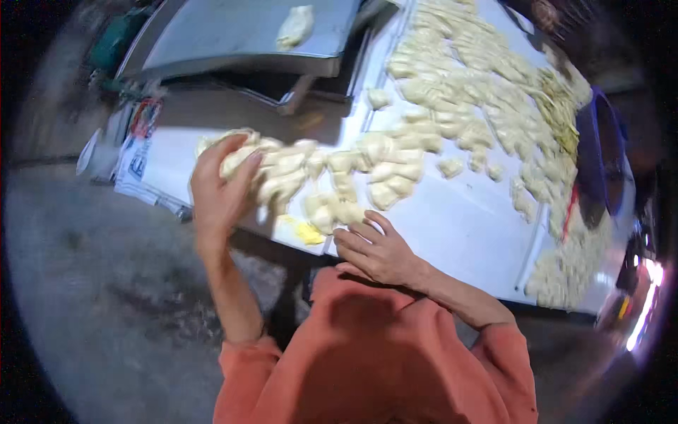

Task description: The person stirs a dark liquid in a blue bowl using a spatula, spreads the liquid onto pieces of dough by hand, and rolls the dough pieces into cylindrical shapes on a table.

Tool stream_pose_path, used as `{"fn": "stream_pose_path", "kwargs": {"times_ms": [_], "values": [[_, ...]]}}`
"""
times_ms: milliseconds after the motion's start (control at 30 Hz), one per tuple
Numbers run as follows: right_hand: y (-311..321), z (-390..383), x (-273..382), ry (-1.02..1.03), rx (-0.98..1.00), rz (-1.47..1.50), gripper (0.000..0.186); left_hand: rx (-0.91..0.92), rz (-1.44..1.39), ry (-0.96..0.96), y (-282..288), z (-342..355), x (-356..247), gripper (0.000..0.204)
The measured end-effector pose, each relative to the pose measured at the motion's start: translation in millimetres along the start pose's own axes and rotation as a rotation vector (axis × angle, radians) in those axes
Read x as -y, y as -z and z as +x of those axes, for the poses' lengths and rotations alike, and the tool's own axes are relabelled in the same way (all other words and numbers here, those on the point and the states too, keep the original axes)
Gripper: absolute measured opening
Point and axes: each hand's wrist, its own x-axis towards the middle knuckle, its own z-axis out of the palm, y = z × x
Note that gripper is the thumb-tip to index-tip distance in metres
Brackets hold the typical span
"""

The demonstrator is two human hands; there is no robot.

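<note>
Head view: what can you count in it?

Two bare hands: the left hand [217, 192] at left of centre, the right hand [383, 253] just below centre. One metal tray [212, 39] at upper left, with one pale lump [296, 28] on it. One purple tub [599, 145] stands at the right edge, with one red strip [571, 214] beside it.

And the pale pieces [388, 152]?

Too many and too crowded to count. They cover the white table [459, 230] from upper centre to lower right, and a band runs left across the middle of the frame to the left hand. One yellow patch [308, 234] shows near the table's lower edge.

How are the fingers?

Left: thumb and fingers parted wide, at the band's left end. They seem to touch pieces there, though blur hides the exact contact.

Right?

Palm down, fingers loosely bent and slightly parted, just beside the nearest pieces at the table's lower edge. Its underside is hidden, so I cannot tell whether it holds anything.
</note>
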Motion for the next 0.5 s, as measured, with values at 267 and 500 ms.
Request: {"fn": "stream_pose_path", "kwargs": {"times_ms": [267,500], "values": [[56.8,-222.0,-30.9,-1.114,-0.200,-0.372,0.060,0.032,-0.039,0.236,-2.3,-65.8,36.4,0.039],[17.9,-121.8,-13.7,-0.711,0.054,0.088,0.093,0.277,-0.162,0.047,-66.3,-29.8,-45.0,0.033]]}}
